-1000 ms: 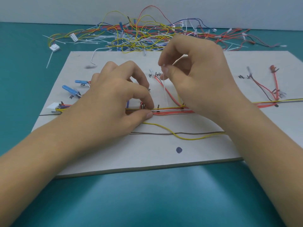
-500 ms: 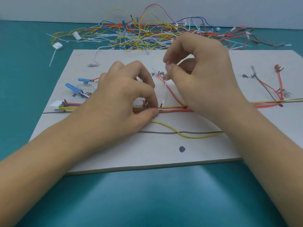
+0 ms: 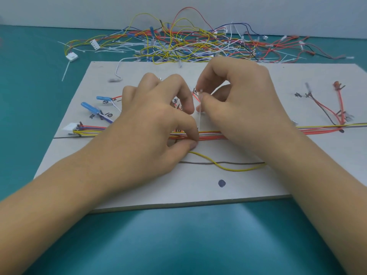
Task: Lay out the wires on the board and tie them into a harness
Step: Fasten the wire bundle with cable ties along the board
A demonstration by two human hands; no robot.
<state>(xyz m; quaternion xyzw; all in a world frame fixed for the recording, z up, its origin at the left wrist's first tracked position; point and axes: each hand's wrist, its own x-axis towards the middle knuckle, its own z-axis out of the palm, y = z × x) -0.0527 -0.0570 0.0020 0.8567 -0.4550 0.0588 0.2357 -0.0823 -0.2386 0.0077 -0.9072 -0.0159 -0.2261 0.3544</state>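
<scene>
Wire bundle runs across the middle of the board on the table. Your left hand, fingers curled, pinches it between thumb and forefinger. Your right hand pinches a white cable tie standing upright from the bundle. Where tie meets bundle is hard to make out.

A pale grey board lies flat. A bundle of red, yellow and white wires runs left to right across its middle, from a white plug at the left. A thin clear cable tie stands upright from the bundle. Nearer the front edge, a loose yellow wire crosses a grey wire.
</scene>
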